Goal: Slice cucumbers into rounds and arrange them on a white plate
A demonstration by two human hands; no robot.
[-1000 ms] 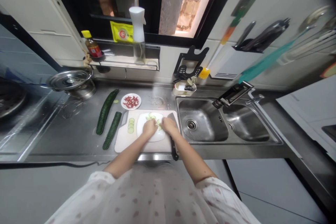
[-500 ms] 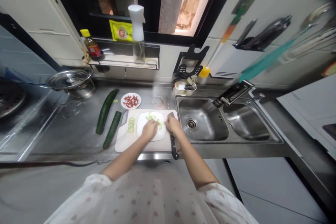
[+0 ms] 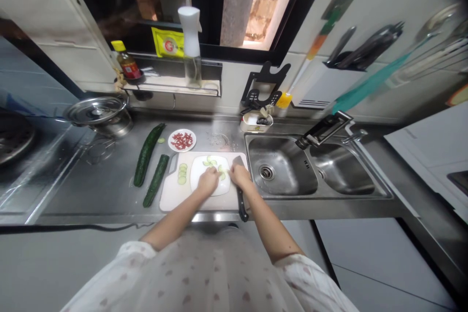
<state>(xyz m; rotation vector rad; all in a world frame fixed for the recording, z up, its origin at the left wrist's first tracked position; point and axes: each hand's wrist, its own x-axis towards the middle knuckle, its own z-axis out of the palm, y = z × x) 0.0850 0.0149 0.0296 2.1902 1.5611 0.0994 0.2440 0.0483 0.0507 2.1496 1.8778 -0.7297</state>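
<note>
Head view: step in hand looks like arranging cucumber slices (image 3: 209, 161) on white plate (image 3: 196, 176). Left hand (image 3: 208, 181) over plate, right hand (image 3: 240, 175) at right rim; hands near, apart, fingers bunched, grip unclear. Next move calls for light fingertip work. Knife (image 3: 242, 204) beneath right hand obstructs. Slice row (image 3: 182, 174) waits on board (image 3: 175, 200).

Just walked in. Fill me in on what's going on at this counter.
A person works over a white plate on a cutting board. The left hand is over the plate near cucumber slices, the right hand at its right edge; whether either grips a slice is too small to tell. More slices lie on the board's left, a kitchen knife on its right. Two cucumbers lie further left.
</note>
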